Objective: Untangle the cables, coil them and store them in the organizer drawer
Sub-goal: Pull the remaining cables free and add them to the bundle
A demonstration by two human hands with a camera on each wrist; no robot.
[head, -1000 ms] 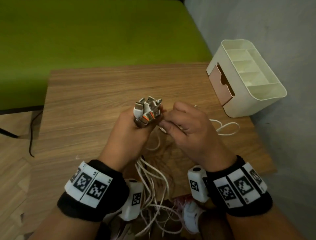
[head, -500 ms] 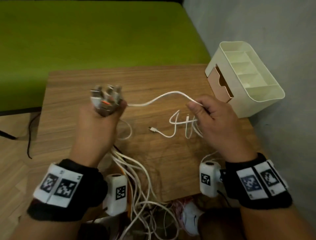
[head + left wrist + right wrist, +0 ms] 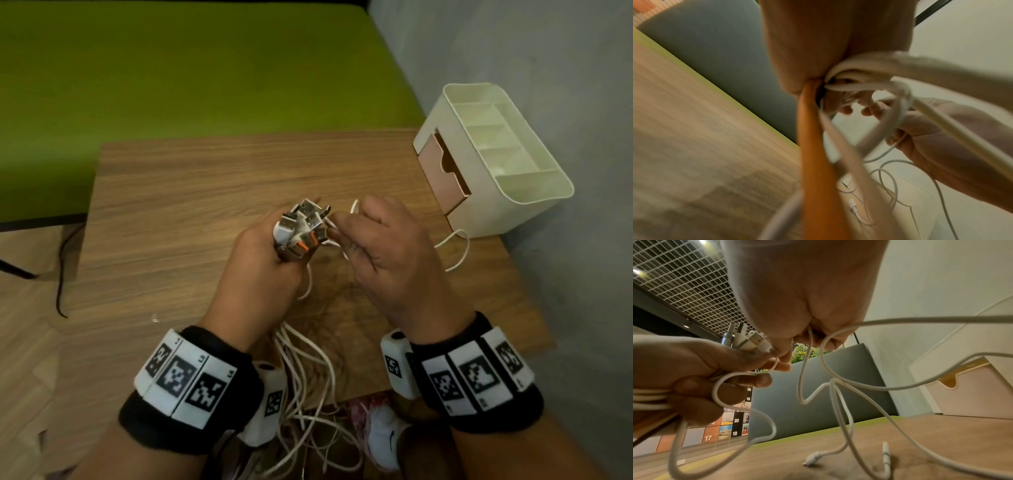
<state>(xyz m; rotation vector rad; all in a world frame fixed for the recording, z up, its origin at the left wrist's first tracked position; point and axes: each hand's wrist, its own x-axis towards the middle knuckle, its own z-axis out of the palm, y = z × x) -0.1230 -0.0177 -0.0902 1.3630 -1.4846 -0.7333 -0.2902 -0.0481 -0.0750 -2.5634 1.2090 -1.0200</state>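
A bundle of cables (image 3: 301,226) is clenched in the left hand (image 3: 263,263) above the worktop (image 3: 191,192), plug ends up, the cords hanging off the near edge. Just right of the bundle, a white cable (image 3: 838,386) is pinched in the fingers of the right hand (image 3: 380,253); its loops trail to the worktop toward the organizer (image 3: 493,161), which stands at the far right corner with its pink drawer (image 3: 442,171) partly open. Wall tiles numbered 17 to 20 can be read in the right wrist view.
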